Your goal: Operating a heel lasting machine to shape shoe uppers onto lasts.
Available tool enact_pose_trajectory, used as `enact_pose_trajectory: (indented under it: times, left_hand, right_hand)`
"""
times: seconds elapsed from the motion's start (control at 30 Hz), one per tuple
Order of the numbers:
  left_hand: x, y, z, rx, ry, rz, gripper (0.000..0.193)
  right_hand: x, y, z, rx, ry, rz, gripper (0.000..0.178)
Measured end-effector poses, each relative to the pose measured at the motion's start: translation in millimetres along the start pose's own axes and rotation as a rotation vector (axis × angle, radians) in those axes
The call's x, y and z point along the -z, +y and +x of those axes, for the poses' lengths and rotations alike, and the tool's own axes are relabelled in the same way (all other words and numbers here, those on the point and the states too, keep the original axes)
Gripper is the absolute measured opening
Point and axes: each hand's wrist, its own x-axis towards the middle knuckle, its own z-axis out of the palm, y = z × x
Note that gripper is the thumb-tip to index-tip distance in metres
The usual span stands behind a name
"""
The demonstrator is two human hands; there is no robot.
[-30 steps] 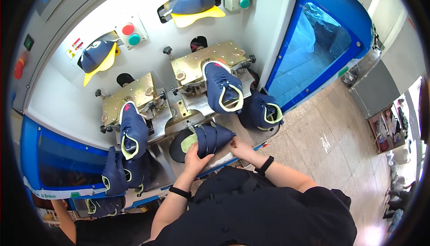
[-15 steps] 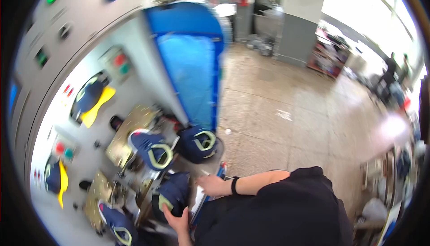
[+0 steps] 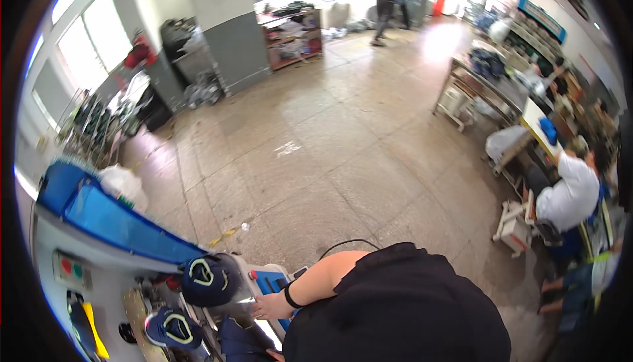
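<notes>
My right hand (image 3: 270, 306), with a black band on its wrist, lies on the edge of a machine beside a blue panel (image 3: 267, 283). Its fingers are stretched out and hold nothing. Below it is a dark navy cap (image 3: 239, 341), partly cut off by the lower edge. Only a sliver of my left hand (image 3: 275, 355) shows beside that cap, so its grip is hidden. Another navy cap (image 3: 224, 283) with a pale yellow-green inner band sits upside down just beyond my right hand. A similar cap (image 3: 155, 328) rests further left on the machine.
A blue translucent cover (image 3: 132, 220) stands open on the machine's far side. Red and green buttons (image 3: 71, 270) are on its inner wall. A cable (image 3: 349, 241) loops out by my arm. A person in white (image 3: 567, 194) sits at a bench to the right; others walk far off.
My view has swung to the right, so the machine and caps now sit at lower left. My left hand, earlier visible on the nearest cap, is almost out of the picture.
</notes>
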Motion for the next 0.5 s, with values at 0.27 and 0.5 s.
enact_pose_trajectory:
  times: [0.27,0.5]
  left_hand:
    - [-10.5,5.3,-2.3,0.033,-0.091,-0.073,0.087]
    - [2.5,-13.1,-4.7,0.104,-0.14,-0.135,0.09]
  right_hand:
    - [7.1,-2.3,5.3,-0.06,-0.109,0.112,0.107]
    - [23.9,-1.5,-5.3,-0.057,-0.094,0.195,0.102]
